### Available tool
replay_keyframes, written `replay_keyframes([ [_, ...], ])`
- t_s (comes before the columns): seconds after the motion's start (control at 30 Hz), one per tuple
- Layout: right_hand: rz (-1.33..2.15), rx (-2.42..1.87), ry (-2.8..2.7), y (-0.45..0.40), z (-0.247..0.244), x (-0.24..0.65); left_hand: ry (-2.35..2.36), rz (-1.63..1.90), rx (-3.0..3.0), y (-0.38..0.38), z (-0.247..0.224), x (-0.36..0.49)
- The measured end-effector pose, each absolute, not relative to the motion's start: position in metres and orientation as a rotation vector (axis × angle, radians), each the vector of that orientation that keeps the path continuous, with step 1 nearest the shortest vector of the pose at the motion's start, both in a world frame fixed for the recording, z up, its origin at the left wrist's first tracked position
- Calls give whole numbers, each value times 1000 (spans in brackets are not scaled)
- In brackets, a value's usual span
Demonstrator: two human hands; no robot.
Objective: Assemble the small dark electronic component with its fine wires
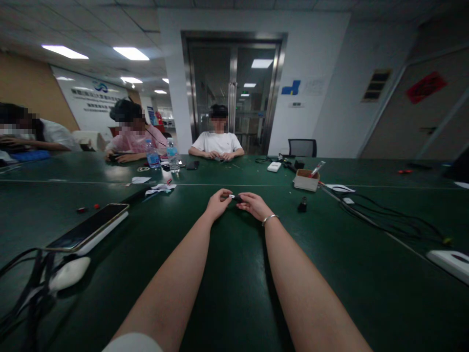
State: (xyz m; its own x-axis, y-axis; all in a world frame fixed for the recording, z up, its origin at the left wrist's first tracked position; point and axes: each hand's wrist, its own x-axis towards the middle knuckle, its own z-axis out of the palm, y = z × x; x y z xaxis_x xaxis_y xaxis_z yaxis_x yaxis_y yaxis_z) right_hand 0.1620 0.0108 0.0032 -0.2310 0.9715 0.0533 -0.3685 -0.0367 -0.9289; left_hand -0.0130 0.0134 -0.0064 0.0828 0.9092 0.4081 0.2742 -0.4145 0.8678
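Both of my arms reach forward over the dark green table (234, 274). Between my fingertips is a small black piece with a silver end (237, 198), too small to tell its kind. My left hand (217, 203) pinches at its silver end, and my right hand (255, 206), with a silver bangle (269, 219) at the wrist, grips the black part. To the right of my right hand, apart from it, stands another small black object (302, 205).
A phone (90, 227) rests on a white box at left, near black cables (36, 293). Ahead are water bottles (173, 155), paper scraps (161, 188) and a small open box (306, 181). More cables (388, 210) lie at right. Several people sit across the table.
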Motion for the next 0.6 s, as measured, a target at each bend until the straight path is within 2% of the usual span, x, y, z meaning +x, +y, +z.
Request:
replay_keyframes([
  [0.6, 1523, -812, -1161, 9, 4, 163, 1333, 1254, 1746, 21, -10, -16],
])
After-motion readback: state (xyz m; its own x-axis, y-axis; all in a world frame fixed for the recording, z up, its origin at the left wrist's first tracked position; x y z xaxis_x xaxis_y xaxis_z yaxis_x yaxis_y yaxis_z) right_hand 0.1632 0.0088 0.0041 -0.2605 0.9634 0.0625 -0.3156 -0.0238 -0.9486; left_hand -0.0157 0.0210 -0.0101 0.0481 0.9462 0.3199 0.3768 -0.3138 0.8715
